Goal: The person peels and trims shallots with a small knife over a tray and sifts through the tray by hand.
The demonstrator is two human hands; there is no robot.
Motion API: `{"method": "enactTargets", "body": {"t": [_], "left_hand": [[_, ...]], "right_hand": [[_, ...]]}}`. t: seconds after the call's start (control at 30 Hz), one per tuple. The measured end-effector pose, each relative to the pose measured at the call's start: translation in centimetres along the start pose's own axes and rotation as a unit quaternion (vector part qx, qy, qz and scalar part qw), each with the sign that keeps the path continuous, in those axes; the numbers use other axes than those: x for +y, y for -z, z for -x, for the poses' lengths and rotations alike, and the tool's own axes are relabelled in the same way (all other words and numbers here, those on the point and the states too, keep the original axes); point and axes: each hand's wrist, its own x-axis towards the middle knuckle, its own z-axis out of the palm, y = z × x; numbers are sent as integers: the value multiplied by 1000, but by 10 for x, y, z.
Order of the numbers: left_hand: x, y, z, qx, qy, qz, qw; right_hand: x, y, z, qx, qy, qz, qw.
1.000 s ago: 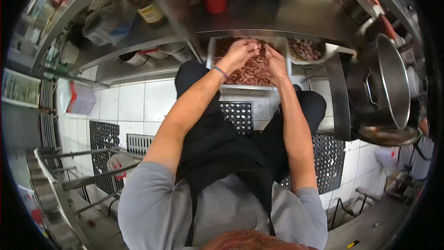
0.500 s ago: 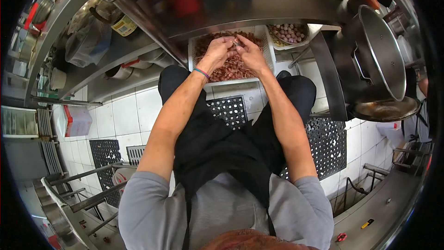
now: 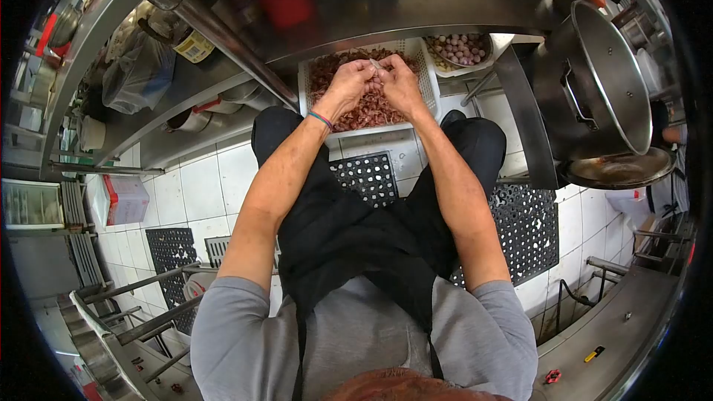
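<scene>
Piece (image 3: 376, 64): pinched between left hand (image 3: 349, 86) and right hand (image 3: 399, 87), fingertips closed on it; too small to identify. Crate (image 3: 428, 83) of reddish scraps (image 3: 377, 114) below both. Best: light pinch, thumbs close, work low so drops land inside.

White crate (image 3: 428, 83): open-topped, upright, with perforated walls.
Reddish-brown pieces (image 3: 377, 113): I see them spread loosely inside it.
Small pale piece (image 3: 376, 64): held above them, too small for me to identify.

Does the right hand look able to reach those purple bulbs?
Probably yes: the purple bulbs lie beside the white crate, near the right hand, uncovered, though the steel counter seems to overhang some.
</scene>
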Motion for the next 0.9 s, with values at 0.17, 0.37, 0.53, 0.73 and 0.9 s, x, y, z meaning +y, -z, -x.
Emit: {"method": "enactTargets", "body": {"t": [0.17, 0.37, 0.53, 0.73, 0.9], "left_hand": [[7, -10, 4, 28, -5, 28, 999], [11, 2, -2, 59, -10, 100, 993], [1, 8, -8, 75, -31, 128, 988], [3, 5, -4, 76, -48, 122, 988], [2, 8, -3, 52, -49, 122, 990]], "right_hand": [[35, -5, -21, 49, -45, -131, 989], [25, 5, -16, 45, -84, -78, 992], [4, -5, -2, -25, -86, -92, 992], [3, -8, -4, -42, -45, -110, 992], [17, -9, -10, -24, -22, -107, 994]]}}
